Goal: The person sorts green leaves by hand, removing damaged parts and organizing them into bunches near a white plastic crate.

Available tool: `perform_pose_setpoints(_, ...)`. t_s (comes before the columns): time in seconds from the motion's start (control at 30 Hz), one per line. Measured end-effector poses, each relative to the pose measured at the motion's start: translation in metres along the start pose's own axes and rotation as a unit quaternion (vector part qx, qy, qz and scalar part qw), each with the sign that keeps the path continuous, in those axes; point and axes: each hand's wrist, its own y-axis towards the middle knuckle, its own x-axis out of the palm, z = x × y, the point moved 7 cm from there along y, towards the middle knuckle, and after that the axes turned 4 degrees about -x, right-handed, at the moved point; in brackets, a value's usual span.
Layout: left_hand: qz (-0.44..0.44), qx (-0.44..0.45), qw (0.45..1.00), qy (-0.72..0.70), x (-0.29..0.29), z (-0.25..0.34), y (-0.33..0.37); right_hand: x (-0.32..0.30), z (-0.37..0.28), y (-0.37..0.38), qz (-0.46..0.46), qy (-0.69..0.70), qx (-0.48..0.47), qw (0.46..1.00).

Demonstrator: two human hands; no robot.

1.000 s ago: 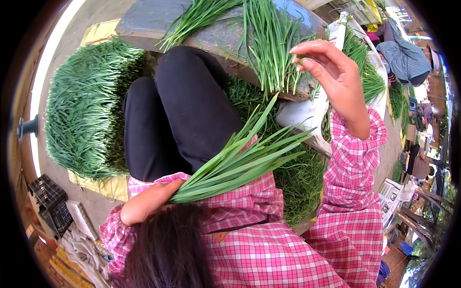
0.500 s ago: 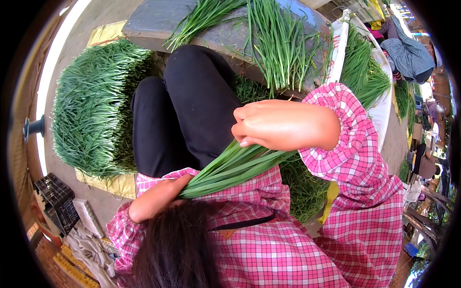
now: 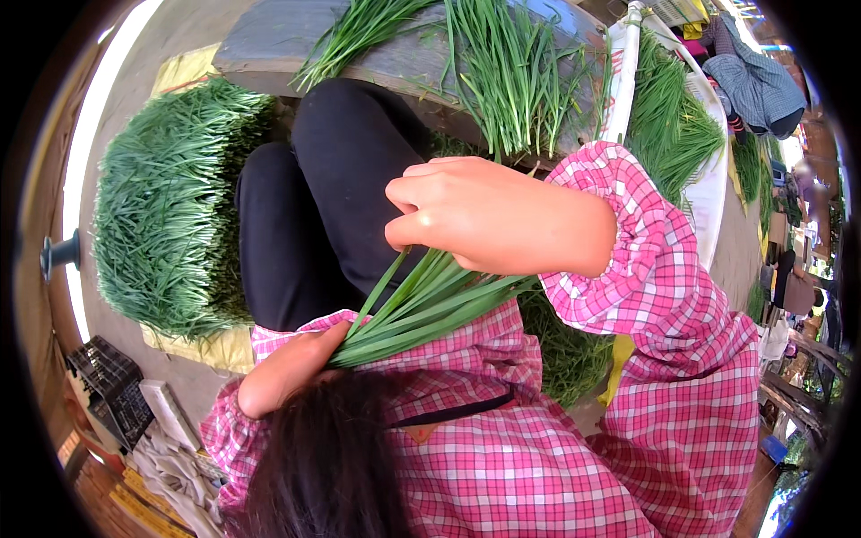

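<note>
A bunch of long green garlic chives [image 3: 430, 314] lies across my lap, in front of my checked shirt. My left hand [image 3: 294, 366] is closed round one end of it, its fingers partly hidden by hair. Over the other part of the bunch, my right hand [image 3: 466, 211] pinches a single chive leaf at thumb and forefinger, lifted a little away from the rest. More loose chives [image 3: 511, 81] are spread on a grey wooden bench [image 3: 260, 49] beyond my knees.
To the left stands a large stacked block of chives [image 3: 166, 206] on yellow sacking. A white-rimmed container [image 3: 708, 206] of chives is at the right. Black crates [image 3: 109, 381] sit lower left. Another person [image 3: 758, 85] bends at the upper right.
My right hand has moved left and slightly up, drawing one leaf apart from the bunch. My left hand keeps its hold. The view has shifted slightly.
</note>
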Motion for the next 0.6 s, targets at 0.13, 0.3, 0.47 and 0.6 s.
perform_pose_setpoints(0.13, 0.008, -0.004, 0.997, -0.073, 0.003, -0.009, -0.002, 0.003, -0.006, 0.007, -0.004, -0.016, -0.033, 0.999)
perform_pose_setpoints(0.3, -0.029, -0.061, 0.993, -0.1, 0.001, -0.003, 0.002, -0.004, -0.009, 0.002, 0.035, -0.044, -0.031, 0.998)
perform_pose_setpoints(0.47, -0.028, -0.067, 0.991, -0.11, 0.001, -0.009, -0.002, -0.037, -0.008, -0.014, 0.138, -0.017, 0.032, 0.99)
perform_pose_setpoints(0.6, -0.008, -0.057, 0.992, -0.116, 0.0, -0.018, -0.005, -0.065, -0.021, -0.068, 0.167, 0.098, 0.185, 0.964)
